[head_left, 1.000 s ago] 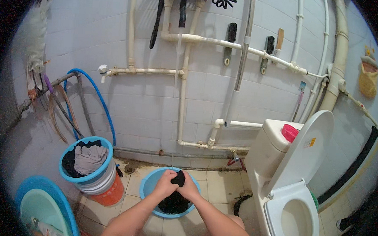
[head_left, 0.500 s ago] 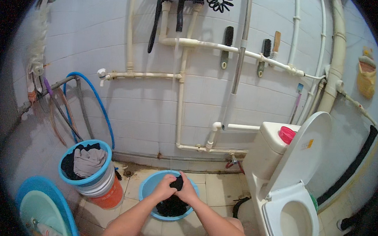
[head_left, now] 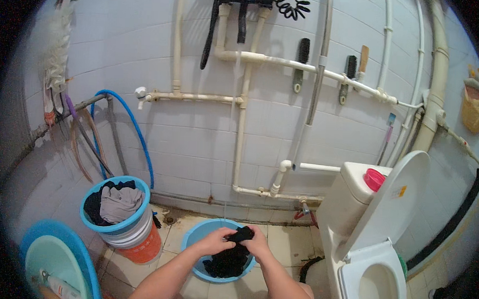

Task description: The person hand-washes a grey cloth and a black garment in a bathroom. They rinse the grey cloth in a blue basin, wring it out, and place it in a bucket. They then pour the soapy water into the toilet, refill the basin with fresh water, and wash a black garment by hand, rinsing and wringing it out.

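Note:
A light blue basin (head_left: 195, 234) stands on the tiled floor in front of me, and a dark bunched cloth (head_left: 229, 262) lies in it. My left hand (head_left: 217, 242) grips the cloth's upper part from the left, fingers curled into it. From the other side my right hand (head_left: 257, 243) pinches the same cloth near the basin's right rim. Part of the cloth is raised between both hands, while the rest hangs into the basin. A thin stream of water falls from the black spout (head_left: 241, 33) towards the basin's far side. The cloth's exact kind cannot be made out.
On the left, a blue basin of clothes (head_left: 120, 202) sits on an orange-and-white bucket (head_left: 139, 245). Nested basins (head_left: 30, 231) hold a bottle nearer me. A toilet (head_left: 370, 273) with its lid raised stands right. Pipes (head_left: 209, 98) and brushes (head_left: 302, 58) line the wall.
My hands have moved apart, and more of the dark cloth is stretched up between them. The surroundings have shifted slightly right and down in the picture.

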Motion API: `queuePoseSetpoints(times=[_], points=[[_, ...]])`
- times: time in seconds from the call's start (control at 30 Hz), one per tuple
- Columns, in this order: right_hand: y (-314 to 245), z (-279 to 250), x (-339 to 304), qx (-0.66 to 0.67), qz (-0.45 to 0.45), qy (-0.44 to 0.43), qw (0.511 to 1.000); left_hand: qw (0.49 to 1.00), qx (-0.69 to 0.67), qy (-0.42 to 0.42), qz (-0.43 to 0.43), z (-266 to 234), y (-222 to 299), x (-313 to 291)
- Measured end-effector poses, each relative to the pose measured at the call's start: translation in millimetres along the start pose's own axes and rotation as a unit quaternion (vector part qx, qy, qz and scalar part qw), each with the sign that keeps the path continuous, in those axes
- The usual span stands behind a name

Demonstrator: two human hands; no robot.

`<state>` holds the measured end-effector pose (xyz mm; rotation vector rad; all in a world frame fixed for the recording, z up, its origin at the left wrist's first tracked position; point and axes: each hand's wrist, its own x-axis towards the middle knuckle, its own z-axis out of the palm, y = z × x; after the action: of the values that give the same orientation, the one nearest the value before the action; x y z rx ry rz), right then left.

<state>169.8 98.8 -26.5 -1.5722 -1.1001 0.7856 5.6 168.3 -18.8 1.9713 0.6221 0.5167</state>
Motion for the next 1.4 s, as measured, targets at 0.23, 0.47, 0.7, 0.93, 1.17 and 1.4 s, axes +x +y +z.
queuePoseSetpoints(times=[0.23, 0.47, 0.7, 0.93, 1.17, 1.4], points=[[-12, -9, 1, 0.136, 0.098, 0.029, 0.986, 0.979, 0.146, 0.132, 0.056, -68, 38, 32], [6, -9, 26, 0.125, 0.095, 0.027, 0.987, 0.734, 0.478, 0.381, 0.296, -211, 223, 147], [25, 6, 61, 0.094, 0.063, 0.021, 0.993, 0.475, 0.619, 0.483, 0.398, -295, 390, 222], [26, 5, 69, 0.103, 0.066, 0.021, 0.992, 0.529, 0.672, 0.454, 0.249, -325, 393, 274], [28, 12, 71, 0.099, 0.039, 0.026, 0.994, 0.584, 0.574, 0.452, 0.355, -290, 342, 264], [16, 5, 63, 0.036, 0.051, 0.061, 0.996, 0.943, 0.31, 0.021, 0.116, -105, 136, 117]])
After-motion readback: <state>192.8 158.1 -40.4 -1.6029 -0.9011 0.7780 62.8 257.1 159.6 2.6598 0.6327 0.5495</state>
